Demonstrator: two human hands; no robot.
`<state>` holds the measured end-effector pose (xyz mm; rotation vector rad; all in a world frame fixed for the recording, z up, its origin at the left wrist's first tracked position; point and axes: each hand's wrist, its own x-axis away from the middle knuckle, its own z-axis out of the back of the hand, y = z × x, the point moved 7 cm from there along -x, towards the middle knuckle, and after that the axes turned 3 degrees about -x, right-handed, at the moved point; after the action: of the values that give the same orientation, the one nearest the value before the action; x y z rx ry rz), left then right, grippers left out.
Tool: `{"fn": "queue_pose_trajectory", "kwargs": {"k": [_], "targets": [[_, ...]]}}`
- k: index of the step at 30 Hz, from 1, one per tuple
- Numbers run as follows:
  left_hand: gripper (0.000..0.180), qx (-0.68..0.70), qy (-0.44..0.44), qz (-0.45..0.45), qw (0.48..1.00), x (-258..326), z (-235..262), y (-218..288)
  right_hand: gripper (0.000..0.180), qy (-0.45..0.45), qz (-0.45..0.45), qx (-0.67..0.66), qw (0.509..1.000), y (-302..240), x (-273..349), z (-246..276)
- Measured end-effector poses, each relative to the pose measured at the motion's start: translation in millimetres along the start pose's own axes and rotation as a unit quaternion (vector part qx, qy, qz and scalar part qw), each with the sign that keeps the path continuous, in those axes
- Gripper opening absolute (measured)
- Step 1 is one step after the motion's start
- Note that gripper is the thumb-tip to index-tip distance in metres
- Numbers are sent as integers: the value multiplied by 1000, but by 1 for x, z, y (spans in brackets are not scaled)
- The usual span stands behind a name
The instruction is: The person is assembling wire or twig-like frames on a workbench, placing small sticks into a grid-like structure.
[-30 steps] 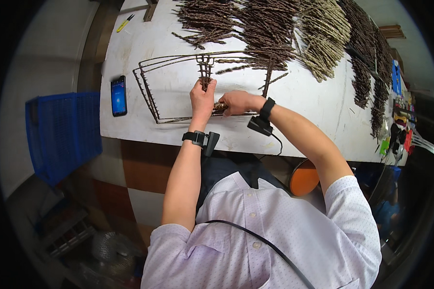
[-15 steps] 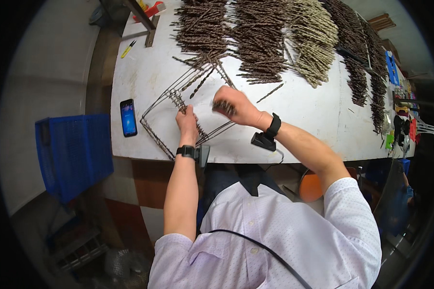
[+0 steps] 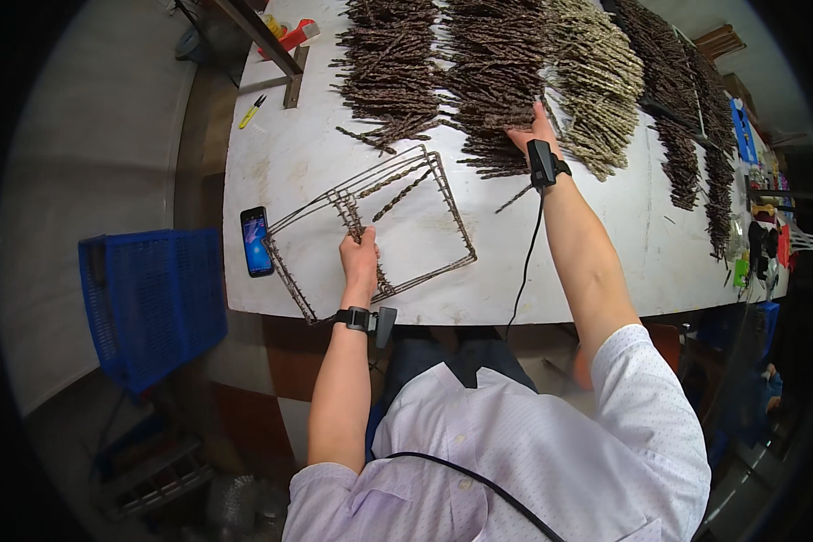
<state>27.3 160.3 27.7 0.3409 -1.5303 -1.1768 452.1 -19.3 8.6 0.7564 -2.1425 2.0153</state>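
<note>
A rectangular wire frame (image 3: 443, 194) lies on the white table (image 3: 551, 253), with a few dark twisted sticks laid across its left part. My left hand (image 3: 359, 257) rests on the frame near its front edge, fingers closed on the wires. My right hand (image 3: 526, 135) reaches far back into a pile of dark brown twisted sticks (image 3: 492, 81); its fingers are buried in the pile, so the grip is hidden. Both wrists carry black bands with a small device.
More stick piles lie along the back: a dark one (image 3: 393, 72), a pale one (image 3: 596, 81), darker rows (image 3: 686, 117) to the right. A phone (image 3: 255, 240) lies left of the frame. A blue crate (image 3: 149, 298) stands left of the table.
My right hand has left the frame and stretched back to the stick pile. My left hand has stayed on the frame, which has turned and shifted on the table.
</note>
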Motion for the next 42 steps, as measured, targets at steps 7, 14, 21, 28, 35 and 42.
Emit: {"fn": "queue_pose_trajectory", "kwargs": {"k": [7,14,21,28,35,42], "targets": [[18,-66,-32,28,997,-12,-26,-1,23,-3,204,244,948,-34,87,-51],[23,-84,-58,25,994,-14,-41,0,13,-274,538,665,440,-7,233,-194],[24,-98,-72,18,992,-9,-41,9,10,-267,577,658,403,6,214,-207],[21,-140,-143,-46,979,-29,-29,23,9,-376,526,633,426,-20,214,-213],[23,-218,-109,-124,962,-30,-32,65,8,-363,493,643,460,-42,208,-218],[17,-311,21,-303,901,-6,-40,99,9,-280,405,829,266,-32,240,-242]]}}
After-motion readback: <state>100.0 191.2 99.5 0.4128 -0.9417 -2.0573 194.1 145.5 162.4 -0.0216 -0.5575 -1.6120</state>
